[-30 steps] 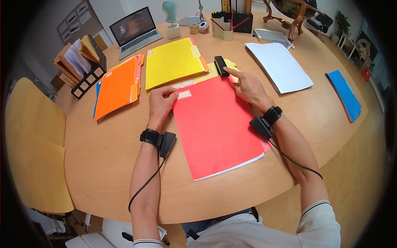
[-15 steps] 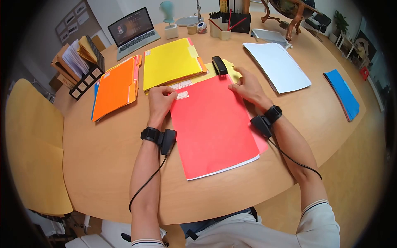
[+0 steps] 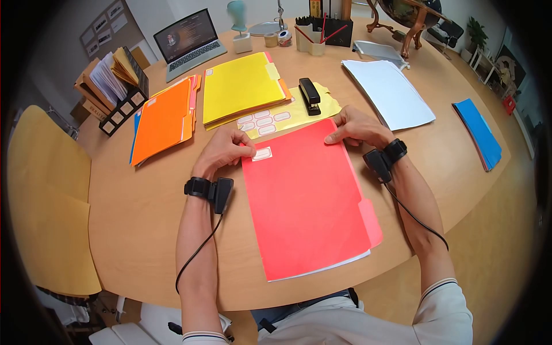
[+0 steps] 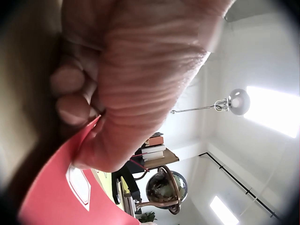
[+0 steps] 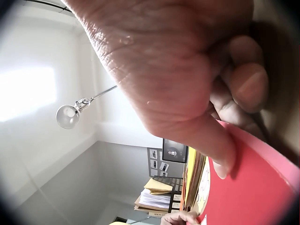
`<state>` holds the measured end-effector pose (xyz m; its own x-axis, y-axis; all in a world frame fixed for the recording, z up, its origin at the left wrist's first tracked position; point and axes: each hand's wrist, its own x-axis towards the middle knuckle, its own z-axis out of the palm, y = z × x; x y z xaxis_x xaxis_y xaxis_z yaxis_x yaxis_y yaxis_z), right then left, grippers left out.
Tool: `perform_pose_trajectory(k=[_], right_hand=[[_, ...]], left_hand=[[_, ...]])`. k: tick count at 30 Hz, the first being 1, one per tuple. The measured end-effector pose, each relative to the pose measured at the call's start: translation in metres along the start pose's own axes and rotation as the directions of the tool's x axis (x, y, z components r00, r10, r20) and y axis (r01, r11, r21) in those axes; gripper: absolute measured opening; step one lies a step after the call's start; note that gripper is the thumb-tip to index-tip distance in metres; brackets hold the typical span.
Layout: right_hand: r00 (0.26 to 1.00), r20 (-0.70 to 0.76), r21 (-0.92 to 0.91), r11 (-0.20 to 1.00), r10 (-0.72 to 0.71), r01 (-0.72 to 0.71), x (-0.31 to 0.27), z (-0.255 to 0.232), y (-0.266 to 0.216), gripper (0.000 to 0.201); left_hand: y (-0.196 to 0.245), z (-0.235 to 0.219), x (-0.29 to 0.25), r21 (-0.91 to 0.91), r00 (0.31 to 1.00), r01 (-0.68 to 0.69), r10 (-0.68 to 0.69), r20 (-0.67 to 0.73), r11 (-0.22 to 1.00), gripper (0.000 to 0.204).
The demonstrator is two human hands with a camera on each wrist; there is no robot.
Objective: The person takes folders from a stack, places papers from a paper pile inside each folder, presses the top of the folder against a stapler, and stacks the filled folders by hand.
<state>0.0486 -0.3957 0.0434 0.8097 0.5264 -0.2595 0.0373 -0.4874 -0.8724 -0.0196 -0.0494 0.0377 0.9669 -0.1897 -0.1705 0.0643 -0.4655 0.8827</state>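
Note:
A red folder (image 3: 305, 201) with white paper showing at its lower edge lies before the person. The left hand (image 3: 223, 150) pinches its upper left corner beside a white label (image 3: 261, 153); the left wrist view shows the thumb on top and fingers curled beneath. At the upper right corner the right hand (image 3: 359, 129) pinches the folder, thumb on the red face (image 5: 253, 183). Just beyond the folder, a black stapler (image 3: 309, 96) rests on a yellow sheet (image 3: 299, 118) bearing several labels.
Yellow folders (image 3: 241, 86) and orange folders (image 3: 164, 121) lie at the left, near a laptop (image 3: 187, 43) and file rack (image 3: 123, 112). White paper (image 3: 391, 95) and a blue stack (image 3: 478, 135) lie at the right. A pen holder (image 3: 310, 43) stands behind.
The red folder has moved toward the person, uncovering more of the labelled yellow sheet. The right hand has left the stapler and now grips the folder's corner; the left hand keeps its pinch.

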Motion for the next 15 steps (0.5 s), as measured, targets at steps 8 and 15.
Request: perform_pose_trajectory(k=[8, 15], right_hand=[[0.996, -0.073, 0.527, 0.847, -0.042, 0.075, 0.000, -0.007, 0.014, 0.014], [0.925, -0.371, 0.727, 0.594, -0.080, 0.344, 0.022, -0.012, 0.044, 0.019]], left_hand=[[-0.025, -0.008, 0.003, -0.572, 0.980, -0.192, 0.119, -0.163, 0.797, 0.054], [-0.023, -0.004, -0.004, -0.829, 0.957, -0.256, 0.253, -0.143, 0.498, 0.104]])
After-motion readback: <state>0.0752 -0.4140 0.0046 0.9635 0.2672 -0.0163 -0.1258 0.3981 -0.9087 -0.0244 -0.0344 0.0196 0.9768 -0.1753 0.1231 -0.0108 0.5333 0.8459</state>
